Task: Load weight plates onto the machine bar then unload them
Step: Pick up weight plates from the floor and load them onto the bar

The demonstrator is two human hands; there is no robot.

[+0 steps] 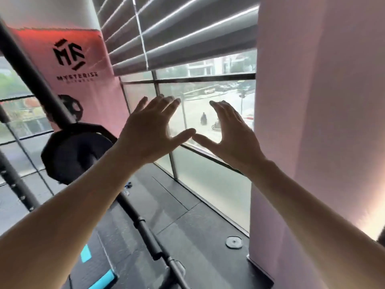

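Fingers (164,101) on both hands are spread apart and hold nothing. I see my left hand (150,130) and my right hand (229,130) up in front of the window (208,178), backs to me, with the two thumb tips just touching. No plate is in them. One dark plate (75,155) sits low on the left, behind my left arm, and it looks like it is on the bar (143,226) that runs down toward me. A small disc (234,242) lies on the floor (177,205) near the pillar (312,122); I cannot tell what it is. I think I am between steps, with my hands just held out, so the next job is to get hold of the plate. To do that well, I would bring both hands down and left, put one on each side of the plate's rim, and close my fingers tight before I pull. Plates are heavy, so I would slide it straight along the bar, not tip it, and keep my toes out from under it.
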